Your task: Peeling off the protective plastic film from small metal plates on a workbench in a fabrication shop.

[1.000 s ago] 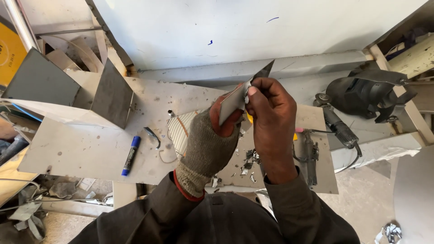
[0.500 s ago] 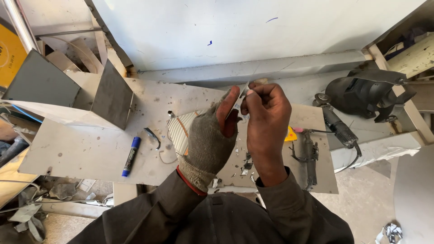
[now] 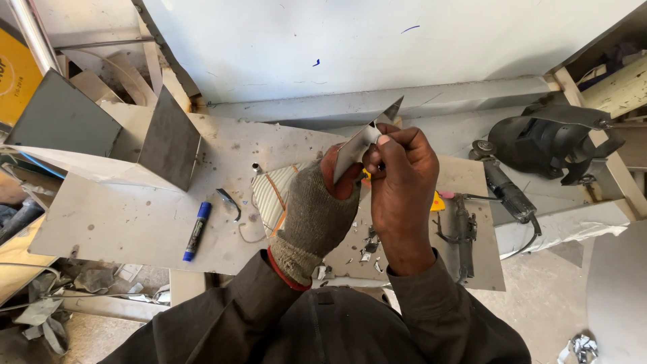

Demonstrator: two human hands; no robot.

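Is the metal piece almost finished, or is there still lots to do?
Some cutting looks done: small metal scraps lie on the table. Right now the gloved left hand and bare right hand both grip a thin, pointed metal piece above it. How much is left can't be told; the marker and grinder lie untouched.

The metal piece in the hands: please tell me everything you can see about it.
The metal piece is a small, thin offcut of grey sheet metal, flat and shiny, with a sharp pointed tip at its upper right. It is held tilted above the workbench, in front of the chest. The gloved left hand pinches its lower part between thumb and fingers; the bare right hand grips it from the right side. Its lower end is hidden by the hands.
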